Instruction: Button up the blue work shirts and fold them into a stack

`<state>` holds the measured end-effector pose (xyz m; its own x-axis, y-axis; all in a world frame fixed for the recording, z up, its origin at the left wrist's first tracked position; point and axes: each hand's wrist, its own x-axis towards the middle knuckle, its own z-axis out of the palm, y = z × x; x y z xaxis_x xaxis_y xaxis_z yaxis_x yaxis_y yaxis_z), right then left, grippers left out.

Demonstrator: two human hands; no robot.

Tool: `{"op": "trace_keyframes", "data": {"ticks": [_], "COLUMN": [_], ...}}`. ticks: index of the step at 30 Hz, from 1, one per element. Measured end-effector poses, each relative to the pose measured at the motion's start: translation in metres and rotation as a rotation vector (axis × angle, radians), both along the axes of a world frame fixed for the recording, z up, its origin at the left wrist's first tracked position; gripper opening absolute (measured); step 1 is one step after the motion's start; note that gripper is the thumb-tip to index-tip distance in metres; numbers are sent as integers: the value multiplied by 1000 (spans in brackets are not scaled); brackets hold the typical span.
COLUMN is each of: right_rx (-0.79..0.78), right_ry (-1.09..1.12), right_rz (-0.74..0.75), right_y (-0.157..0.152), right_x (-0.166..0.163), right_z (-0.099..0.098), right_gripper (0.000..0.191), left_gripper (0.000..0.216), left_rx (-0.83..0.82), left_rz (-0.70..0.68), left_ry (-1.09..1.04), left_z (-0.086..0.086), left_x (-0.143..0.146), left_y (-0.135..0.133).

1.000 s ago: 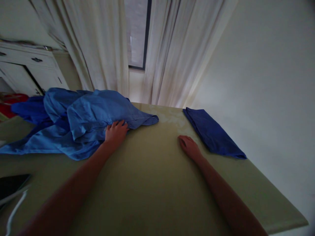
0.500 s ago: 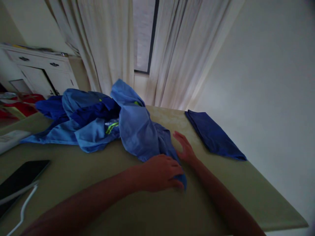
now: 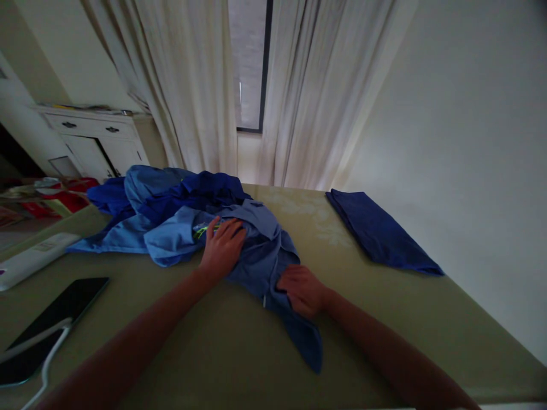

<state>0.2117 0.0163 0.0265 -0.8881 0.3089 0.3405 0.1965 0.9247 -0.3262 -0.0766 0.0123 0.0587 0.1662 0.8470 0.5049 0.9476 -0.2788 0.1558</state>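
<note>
A crumpled grey-blue garment (image 3: 260, 250) lies on the table, its narrow end trailing toward me. My left hand (image 3: 224, 245) rests on the garment's left part, thumb apart from the fingers, near a patch with bright yellow-green print. Lower down on the right, my right hand (image 3: 301, 289) is closed on a fold of the same cloth. Behind and left, a heap of blue clothes (image 3: 171, 193) in lighter and darker shades adjoins this garment. Which folds belong to which piece is hard to make out.
A folded dark blue garment (image 3: 380, 233) lies at the right, near the wall. On the left are a black phone (image 3: 51, 324), a white cable (image 3: 51, 356) and a long white device (image 3: 38, 259). Beyond the table stand curtains (image 3: 192, 85) and a white cabinet (image 3: 98, 136).
My left hand has moved left and away from me across the cloth. My right hand has come nearer and closed on the fabric. The raised part of the garment has dropped flat.
</note>
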Motion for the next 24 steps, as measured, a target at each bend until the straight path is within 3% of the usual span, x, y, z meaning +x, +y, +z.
{"op": "trace_keyframes", "data": {"ticks": [3, 6, 8, 9, 11, 13, 16, 18, 20, 24], "right_rx": [-230, -332, -325, -322, -329, -297, -94, 14, 11, -146], "right_ry": [325, 401, 377, 364, 321, 338, 560, 679, 699, 640], "right_rz": [-268, -495, -585, -611, -608, -624, -849, -1010, -1095, -1156], "right_y": [14, 28, 32, 33, 36, 41, 56, 69, 84, 104], "right_x": [14, 24, 23, 21, 20, 28, 59, 87, 110, 126], "right_z": [-2, -7, -10, -11, -9, 0, 15, 19, 13, -11], "right_gripper": [60, 79, 87, 83, 66, 47, 39, 42, 46, 48], "left_gripper": [37, 37, 39, 38, 36, 37, 48, 72, 81, 65], "left_rx": [-196, -426, -483, -483, -427, -312, -146, -206, -360, -596], "left_rz": [-363, -859, -1042, -1047, -905, -607, -135, 108, 208, 205], "left_ry": [-20, -33, -64, -110, -225, -288, -155, -94, -110, -160], "left_z": [7, 14, 18, 20, 22, 23, 14, 4, -7, -12], "left_x": [52, 88, 94, 91, 74, 44, -10, -41, -63, -81], "left_y": [-43, -80, -88, -86, -68, -40, 3, 24, 38, 57]}}
